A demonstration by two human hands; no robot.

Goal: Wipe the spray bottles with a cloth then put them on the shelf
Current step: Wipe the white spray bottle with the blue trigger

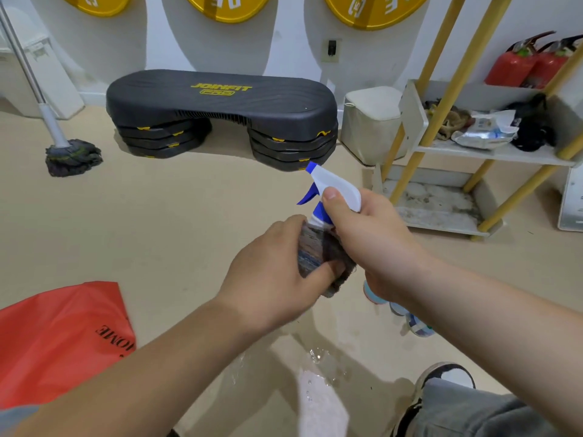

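The beige floor (pixel 189 216) carries a black step platform (pixel 220 102) at upper centre, a mop (pixel 74 156) at upper left, a red bag (pixel 60 339) at lower left and a wet patch (pixel 318 373) at bottom centre. At right, the shelf (pixel 492 154) holds a crumpled packet (pixel 485 134) and a black bundle (pixel 533 130).

Grey trousers (pixel 467 411), black-and-white sneaker (pixel 448 378), bare forearms (pixel 157 357)

The spray bottle (pixel 334 187) has a smooth, glossy plastic head; the cloth (pixel 318 253) looks rough and fuzzy; the floor (pixel 189 216) is matt, with a wet glossy patch.
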